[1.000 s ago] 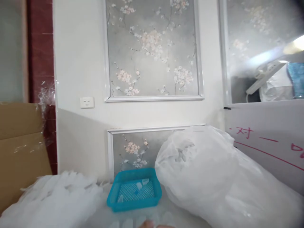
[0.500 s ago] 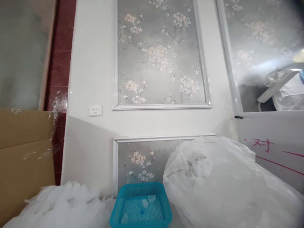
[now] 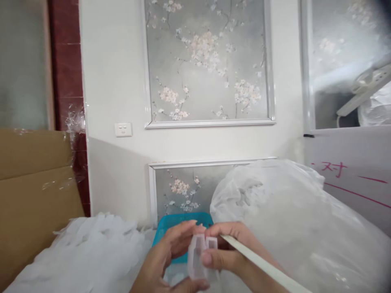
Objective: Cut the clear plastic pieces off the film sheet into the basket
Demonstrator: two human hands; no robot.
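- Left hand (image 3: 160, 256): fingers clenched around a clear moulded plastic piece (image 3: 195, 256), held between both hands, in front of a blue plastic basket (image 3: 180, 230).
- Right hand (image 3: 232, 244): fingers grasp that piece and a white strip (image 3: 259, 260); pinch is firm from both sides, keeping the piece steady.

A brown cardboard carton (image 3: 33, 203) stands at far left, with a heap of white plastic film (image 3: 82, 248) before it. A blue plastic basket (image 3: 172, 221) sits between that heap and a bulging clear plastic sack (image 3: 290, 215) on the right. Nearer, before the basket, the left hand (image 3: 161, 256) and right hand (image 3: 235, 248) hold a clear moulded plastic piece (image 3: 197, 256) between them, and a long white strip (image 3: 259, 260) runs from the right hand toward the near right.
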